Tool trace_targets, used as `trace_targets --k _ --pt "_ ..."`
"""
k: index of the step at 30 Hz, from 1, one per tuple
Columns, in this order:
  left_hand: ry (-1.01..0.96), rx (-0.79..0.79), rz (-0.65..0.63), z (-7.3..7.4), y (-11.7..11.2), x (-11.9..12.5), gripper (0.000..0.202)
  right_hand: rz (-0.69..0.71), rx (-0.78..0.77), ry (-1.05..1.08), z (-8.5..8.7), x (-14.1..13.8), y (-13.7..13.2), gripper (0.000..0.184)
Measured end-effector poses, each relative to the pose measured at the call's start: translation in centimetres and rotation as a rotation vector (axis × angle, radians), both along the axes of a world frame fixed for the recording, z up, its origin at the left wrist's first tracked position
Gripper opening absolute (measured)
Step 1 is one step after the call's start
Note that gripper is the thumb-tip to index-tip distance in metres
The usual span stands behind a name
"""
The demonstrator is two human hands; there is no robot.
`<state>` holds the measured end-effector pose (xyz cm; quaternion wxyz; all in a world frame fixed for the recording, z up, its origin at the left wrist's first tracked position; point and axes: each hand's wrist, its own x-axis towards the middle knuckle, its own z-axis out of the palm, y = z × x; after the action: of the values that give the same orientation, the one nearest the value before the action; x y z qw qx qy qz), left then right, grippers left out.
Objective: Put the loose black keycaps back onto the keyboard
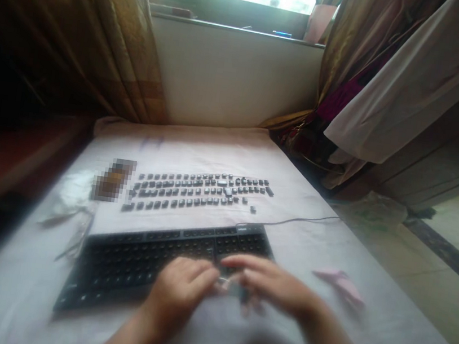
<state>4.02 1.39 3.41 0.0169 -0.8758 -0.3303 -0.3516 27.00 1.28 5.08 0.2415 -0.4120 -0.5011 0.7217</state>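
Observation:
A black keyboard (127, 260) lies on the white cloth, its keycaps off across most of it. My left hand (183, 285) is closed, resting over the keyboard's front edge, with its fingertips toward my right hand. My right hand (271, 283) is bent over the keyboard's right part, its fingers curled together near my left. Between the two hands are a thin pale curved piece and a small dark piece (243, 293), both too blurred to name. Beyond the keyboard, several dark keycaps (184, 191) stand in rows on the cloth.
A cable (291, 220) runs from the keyboard to the right edge. A pink cloth (342, 284) lies at right. Crumpled plastic (74, 196) and a blurred-out brown item (114, 180) sit at left. Curtains (116, 36) and a window are behind.

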Motion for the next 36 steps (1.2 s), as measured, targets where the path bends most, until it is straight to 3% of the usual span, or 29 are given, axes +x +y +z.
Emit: trace_targets --k 2,4,9,11,13,17,25,36 --pt "-0.042 -0.055 0.022 -0.5 -0.3 0.1 0.026 -0.114 -0.054 0.161 -1.4 0.8 -1.2 0.056" --pt "-0.074 -0.114 0.013 -1.2 -0.6 0.7 0.027 -0.203 0.003 0.179 -2.5 0.8 -2.5 0.06" --pt "-0.051 -0.17 -0.049 -2.3 -1.0 2.8 0.026 -0.389 0.495 -0.25 -2.4 -0.9 -4.2 0.024" --pt "-0.043 -0.163 -0.045 -2.3 -0.7 2.9 0.026 -0.441 0.607 -0.338 -1.9 -0.7 -3.8 0.017" --pt "-0.03 -0.132 -0.033 -2.3 -0.3 2.3 0.024 -0.499 0.624 -0.382 -1.6 0.2 -3.1 0.018" --pt "0.023 -0.041 0.017 -2.6 -0.1 0.3 0.021 -0.644 0.495 -0.509 -1.6 2.3 -1.7 0.02" --pt "0.143 -0.034 0.001 -3.6 -0.6 0.0 0.031 -0.661 0.451 -0.596 -2.1 1.3 -0.8 0.022" --pt "0.152 -0.046 0.031 -4.1 -0.5 0.3 0.03 -0.561 0.829 -0.857 -2.0 0.2 -1.3 0.013"
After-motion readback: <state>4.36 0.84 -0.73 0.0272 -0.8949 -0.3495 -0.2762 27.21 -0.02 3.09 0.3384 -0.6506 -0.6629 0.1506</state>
